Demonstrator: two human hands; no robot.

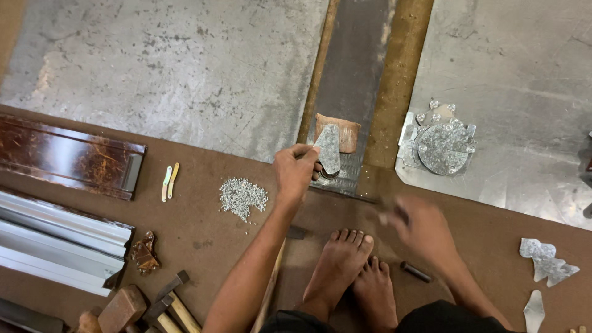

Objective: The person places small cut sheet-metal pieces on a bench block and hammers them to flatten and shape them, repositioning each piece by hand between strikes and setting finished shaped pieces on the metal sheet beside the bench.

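Observation:
My left hand (295,171) pinches a flat, teardrop-shaped piece of galvanised sheet metal (328,149) and holds it upright over a dark steel strip (346,92), in front of a small brown pad (348,133). My right hand (419,227) is blurred, low over the brown board to the right of my bare feet (351,271); whether it holds anything cannot be made out. A short dark metal punch (415,272) lies on the board just below that hand.
A pile of small metal chips (242,197) lies left of my left hand. A round cut sheet disc with tabs (444,147) rests at right. Sheet offcuts (546,261) lie at far right. Hammers (163,305), metal profiles (58,240) and a dark brown moulding (68,157) sit at left.

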